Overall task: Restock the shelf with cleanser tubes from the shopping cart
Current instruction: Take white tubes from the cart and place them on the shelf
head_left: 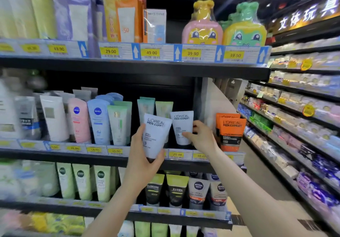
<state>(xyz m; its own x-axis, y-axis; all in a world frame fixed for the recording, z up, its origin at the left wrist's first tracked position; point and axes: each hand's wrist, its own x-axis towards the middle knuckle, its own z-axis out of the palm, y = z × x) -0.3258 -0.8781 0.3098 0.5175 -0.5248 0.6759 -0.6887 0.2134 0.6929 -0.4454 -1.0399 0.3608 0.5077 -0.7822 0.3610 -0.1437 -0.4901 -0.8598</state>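
Observation:
My left hand (142, 155) grips a white L'Oreal Men Expert cleanser tube (154, 135) by its lower end, holding it upright in front of the middle shelf's edge (103, 151). Just to its right, a second white L'Oreal tube (182, 126) stands on that shelf, and my right hand (201, 138) has its fingers around the tube's right side and lower front. Two orange L'Oreal tubes (230, 133) stand to the right of my right hand. The shopping cart is out of view.
Nivea and other tubes (99, 121) fill the middle shelf's left part. Boxed goods and cartoon-shaped packs (202, 27) sit on the shelf above, dark and green tubes (176, 190) below. An aisle with stocked shelves (294, 117) runs off to the right.

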